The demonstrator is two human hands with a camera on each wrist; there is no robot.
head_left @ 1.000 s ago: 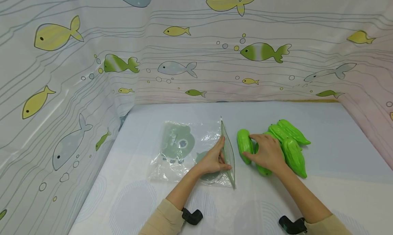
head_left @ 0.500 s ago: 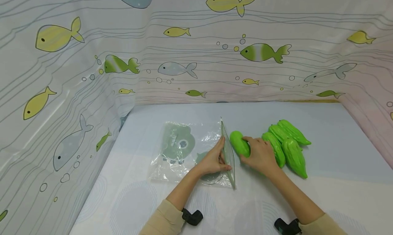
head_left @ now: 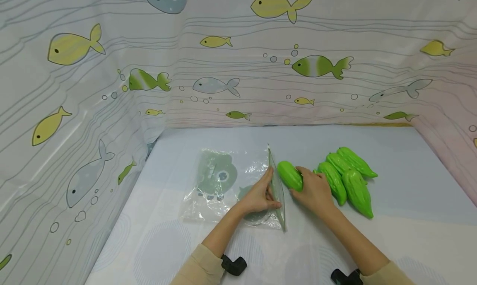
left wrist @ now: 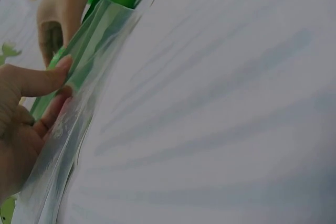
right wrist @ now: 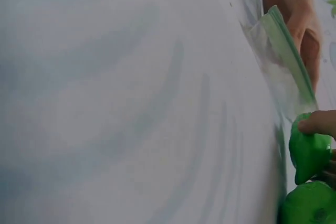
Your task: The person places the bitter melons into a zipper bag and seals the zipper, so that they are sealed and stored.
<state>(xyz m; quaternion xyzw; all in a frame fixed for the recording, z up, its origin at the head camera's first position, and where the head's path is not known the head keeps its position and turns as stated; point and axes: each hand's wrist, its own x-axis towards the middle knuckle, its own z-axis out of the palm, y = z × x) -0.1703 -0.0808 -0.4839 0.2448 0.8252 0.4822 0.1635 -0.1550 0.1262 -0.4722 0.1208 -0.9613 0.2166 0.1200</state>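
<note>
My left hand [head_left: 257,197] holds the right-hand edge of a clear zip bag [head_left: 218,175] printed with a green cartoon figure. The bag lies flat, its mouth bowed apart at the green zip strip. In the left wrist view, thumb and fingers [left wrist: 50,116] grip this strip. My right hand [head_left: 314,192] grips a bright green pepper [head_left: 289,175] right beside the bag's mouth. From the right wrist, the thumb lies over that pepper [right wrist: 308,150], its pointed end showing. Its far end points up and left toward the bag.
Several more green peppers [head_left: 357,193] lie in a cluster to the right of my right hand. They rest on a pale patterned table cover [head_left: 156,235]. A fish-print curtain [head_left: 261,86] rises behind and at both sides.
The right hand has carried one pepper left from the cluster to the bag's mouth, turning it to a slant. My left hand and the bag have kept their place.
</note>
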